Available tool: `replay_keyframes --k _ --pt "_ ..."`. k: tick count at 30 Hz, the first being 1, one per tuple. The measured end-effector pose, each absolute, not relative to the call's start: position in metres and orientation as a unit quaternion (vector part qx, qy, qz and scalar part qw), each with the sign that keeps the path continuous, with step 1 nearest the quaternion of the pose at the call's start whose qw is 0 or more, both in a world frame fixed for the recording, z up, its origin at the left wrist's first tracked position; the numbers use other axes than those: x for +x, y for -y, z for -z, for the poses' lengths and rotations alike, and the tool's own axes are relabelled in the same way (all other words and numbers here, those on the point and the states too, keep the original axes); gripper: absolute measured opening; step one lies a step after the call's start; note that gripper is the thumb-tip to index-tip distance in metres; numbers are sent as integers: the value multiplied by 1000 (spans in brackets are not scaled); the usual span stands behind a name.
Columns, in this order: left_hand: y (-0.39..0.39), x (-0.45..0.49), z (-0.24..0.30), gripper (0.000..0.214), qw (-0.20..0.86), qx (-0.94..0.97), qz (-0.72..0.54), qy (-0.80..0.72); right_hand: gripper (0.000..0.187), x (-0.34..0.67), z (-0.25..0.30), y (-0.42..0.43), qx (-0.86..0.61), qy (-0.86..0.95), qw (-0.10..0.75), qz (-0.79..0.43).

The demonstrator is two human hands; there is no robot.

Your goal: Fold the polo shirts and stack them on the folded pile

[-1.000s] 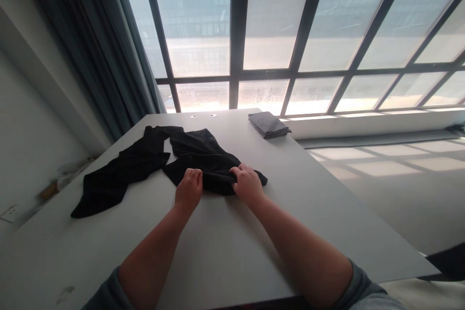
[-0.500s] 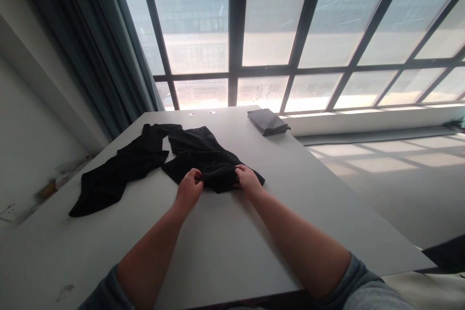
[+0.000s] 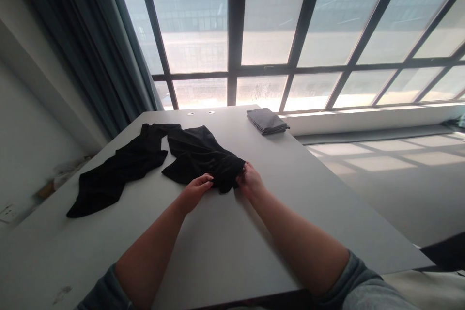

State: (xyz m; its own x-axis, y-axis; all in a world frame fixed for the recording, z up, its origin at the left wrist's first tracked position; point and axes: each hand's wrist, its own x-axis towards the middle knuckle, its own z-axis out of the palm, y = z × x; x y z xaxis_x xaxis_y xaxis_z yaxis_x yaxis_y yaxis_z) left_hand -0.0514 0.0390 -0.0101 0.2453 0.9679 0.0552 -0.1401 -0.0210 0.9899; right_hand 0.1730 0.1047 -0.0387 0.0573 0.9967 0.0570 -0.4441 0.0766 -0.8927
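A black garment (image 3: 207, 150) lies crumpled on the white table (image 3: 232, 261); what kind of garment it is I cannot make out. My left hand (image 3: 196, 193) pinches its near edge, fingers closed on the cloth. At the bunched right end, my right hand (image 3: 251, 181) grips the fabric, some fingers hidden behind it. A second stretch of black cloth (image 3: 121, 169) spreads flat to the left, meeting the first at the far side; whether the two are one piece I cannot tell.
Near the table's far right corner rests a folded grey cloth stack (image 3: 267, 121). Two small white pieces (image 3: 211, 112) lie by the far edge. A dark curtain (image 3: 90, 48) hangs at left, and large windows (image 3: 272, 19) rise beyond the table.
The right end of the garment is now bunched up and turned inward, its flat corner gone from view. My left hand has shifted slightly right, nearer my right hand.
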Motion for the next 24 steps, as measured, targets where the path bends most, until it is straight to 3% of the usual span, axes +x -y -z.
replay_keyframes --k 5,10,14,20,24 --pt "-32 -55 2 46 670 558 -344 -348 37 165 24 -92 -332 322 618 -636" --pt "-35 -52 2 45 691 441 -457 -345 42 165 11 -86 -323 351 588 -653" --pt "-42 -52 2 51 637 406 -530 -385 45 170 8 -84 -343 347 587 -646" --pt "-46 -56 9 52 526 490 -532 -448 45 174 9 -85 -364 401 562 -626" --pt "-47 -57 13 39 355 595 -524 -495 42 174 4 -81 -466 528 568 -426"
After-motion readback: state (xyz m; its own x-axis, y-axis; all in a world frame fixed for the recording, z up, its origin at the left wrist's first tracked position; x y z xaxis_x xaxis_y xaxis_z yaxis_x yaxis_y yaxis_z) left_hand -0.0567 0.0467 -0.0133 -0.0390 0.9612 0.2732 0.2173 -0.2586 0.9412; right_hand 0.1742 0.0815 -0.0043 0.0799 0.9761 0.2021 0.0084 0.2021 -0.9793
